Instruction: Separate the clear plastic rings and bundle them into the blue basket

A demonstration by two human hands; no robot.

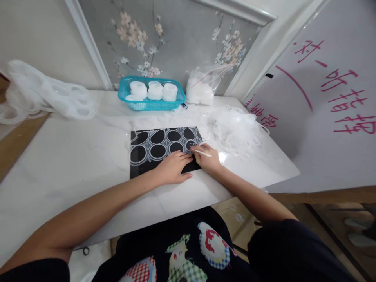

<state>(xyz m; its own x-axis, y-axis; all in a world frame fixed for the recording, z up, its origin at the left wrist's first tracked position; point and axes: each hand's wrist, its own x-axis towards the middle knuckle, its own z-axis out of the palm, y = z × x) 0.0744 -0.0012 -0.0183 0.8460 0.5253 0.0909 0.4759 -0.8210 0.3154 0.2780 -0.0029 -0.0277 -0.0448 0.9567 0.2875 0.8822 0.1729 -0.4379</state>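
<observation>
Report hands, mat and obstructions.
Left hand on black mat's near edge. Right hand holding white stick. Mat flat on table. Plastic scraps piled beside mat's right edge.

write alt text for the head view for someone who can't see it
A left hand rests across a black mat bearing a translucent ring-patterned sheet, while the right hand holds a slim white stick. Around them on a white table: a blue basket of white bundles, a plastic bag, translucent scraps.

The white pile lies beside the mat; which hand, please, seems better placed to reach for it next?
Probably the right hand: it is nearer the pile, though it seems to hold a white stick; the left hand lies farther off.
</observation>
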